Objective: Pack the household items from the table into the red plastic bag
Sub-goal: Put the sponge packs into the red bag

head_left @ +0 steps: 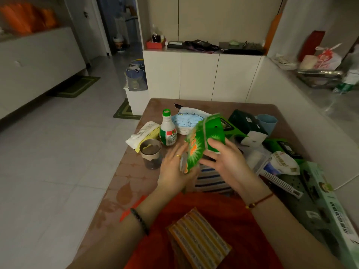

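While 2 hands held it above the middle of the brown, leaf-patterned table (pixel 124 183), a crinkly green plastic packet with orange print (pixel 204 140) stood tilted, its top leaning away. The left hand (pixel 174 167) lay flat against the packet's lower left edge with fingers nearly straight. The right hand (pixel 227 160) gripped the other side, thumb pressed on the glossy front and fingers curled behind.

Nearer the person, the smooth red plastic bag (pixel 223 206) spread across the table edge, with a flat, rectangular pack striped orange and yellow (pixel 200 241) lying on it. A blue-and-white striped cloth (pixel 211 179) lay under the hands. To the left stood a white plastic bottle with a green cap (pixel 168 131) and, just beside it, a clear cylindrical cup (pixel 150 154). A long green-and-white cardboard box (pixel 326 200) lay at the right.
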Demonstrator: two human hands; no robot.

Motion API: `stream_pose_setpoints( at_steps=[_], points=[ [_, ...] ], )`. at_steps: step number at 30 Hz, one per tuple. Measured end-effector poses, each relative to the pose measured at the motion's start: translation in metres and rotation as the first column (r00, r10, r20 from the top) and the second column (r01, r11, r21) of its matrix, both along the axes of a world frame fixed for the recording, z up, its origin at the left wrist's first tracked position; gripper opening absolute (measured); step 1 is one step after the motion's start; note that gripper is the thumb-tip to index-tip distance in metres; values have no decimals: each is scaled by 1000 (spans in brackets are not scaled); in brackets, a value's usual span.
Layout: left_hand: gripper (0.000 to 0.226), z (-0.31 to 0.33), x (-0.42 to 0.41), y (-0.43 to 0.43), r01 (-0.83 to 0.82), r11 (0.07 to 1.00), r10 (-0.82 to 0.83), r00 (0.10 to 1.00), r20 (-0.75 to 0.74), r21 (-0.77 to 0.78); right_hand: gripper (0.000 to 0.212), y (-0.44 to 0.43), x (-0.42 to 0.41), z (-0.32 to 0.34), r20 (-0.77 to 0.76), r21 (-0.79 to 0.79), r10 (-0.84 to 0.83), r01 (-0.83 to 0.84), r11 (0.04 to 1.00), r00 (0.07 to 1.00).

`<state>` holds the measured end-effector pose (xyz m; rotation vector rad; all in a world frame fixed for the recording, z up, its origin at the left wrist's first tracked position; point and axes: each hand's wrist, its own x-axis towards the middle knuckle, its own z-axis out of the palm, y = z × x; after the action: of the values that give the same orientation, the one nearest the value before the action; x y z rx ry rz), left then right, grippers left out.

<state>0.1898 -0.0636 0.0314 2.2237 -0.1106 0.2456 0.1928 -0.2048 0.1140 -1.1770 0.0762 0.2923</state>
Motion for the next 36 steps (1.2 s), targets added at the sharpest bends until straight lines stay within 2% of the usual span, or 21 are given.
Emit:
stream_pose_setpoints(
  at_steps=[2,4,5,7,9,11,13,14,17,19,21,22,23,24,26,28,30,31,32,34,36],
  points=[
    [55,8,-2,-3,-32,975,41,998,37,-218,17,2,-2,15,52,-30,106,-104,994,993],
    [34,14,0,0,-133,952,154,987,56,-274,27,-3,4,21,128,-96,161,-150,984,978],
    [29,14,1,5,-175,932,197,980,39,-317,31,-7,11,18,161,-156,144,-118,981,976],
    [24,13,2,18,-231,864,239,970,-39,-448,18,-17,29,-4,242,-376,52,45,925,969],
    [21,10,3,33,-259,785,236,965,-115,-563,25,-26,48,-39,310,-703,146,123,700,940],
    [11,6,3,47,-232,727,195,972,-130,-646,45,-30,57,-77,122,-929,376,-27,368,919],
    [14,4,1,56,-206,682,147,979,-143,-702,56,-33,59,-108,-87,-990,477,-127,53,875],
    [17,4,0,59,-195,658,121,981,-153,-727,57,-33,59,-119,-134,-990,498,-135,-33,857],
    [21,-1,-2,68,-229,521,59,971,-234,-822,55,-31,59,-140,-156,-987,526,-118,-106,836],
    [26,-7,-3,73,-299,419,29,948,-316,-857,64,-31,60,-146,-197,-969,521,-85,-232,830],
    [31,-12,-3,77,-364,348,11,923,-384,-864,60,-31,59,-145,-237,-944,505,-73,-322,830],
    [32,-14,-4,78,-391,332,15,912,-409,-859,47,-31,59,-145,-228,-949,511,-73,-306,828],
    [33,-16,-5,79,-408,321,22,905,-424,-854,30,-32,58,-142,-187,-969,518,-69,-239,835],
    [36,-18,-5,80,-415,317,25,902,-430,-853,25,-33,58,-137,-132,-988,510,-75,-131,850],
    [41,-20,-9,81,-403,336,28,908,-418,-851,39,-37,57,-122,-32,-995,491,-76,69,870],
    [37,-20,-12,79,-395,376,31,910,-415,-838,34,-38,57,-92,113,-980,432,30,195,895],
    [33,-19,-14,77,-397,405,26,905,-424,-824,14,-37,55,-58,367,-878,201,267,397,908],
    [34,-19,-14,75,-387,422,16,907,-421,-820,21,-34,50,-38,441,-773,49,351,528,896],
    [35,-17,-15,71,-365,436,-5,913,-408,-822,28,-30,44,-22,450,-637,-61,368,677,891],
    [39,-13,-17,63,-315,452,-62,922,-382,-835,29,-14,31,-1,327,-403,-43,180,897,944],
    [42,-8,-19,52,-269,482,-117,924,-365,-834,21,8,20,-4,241,-442,106,12,897,965]
  ],
)
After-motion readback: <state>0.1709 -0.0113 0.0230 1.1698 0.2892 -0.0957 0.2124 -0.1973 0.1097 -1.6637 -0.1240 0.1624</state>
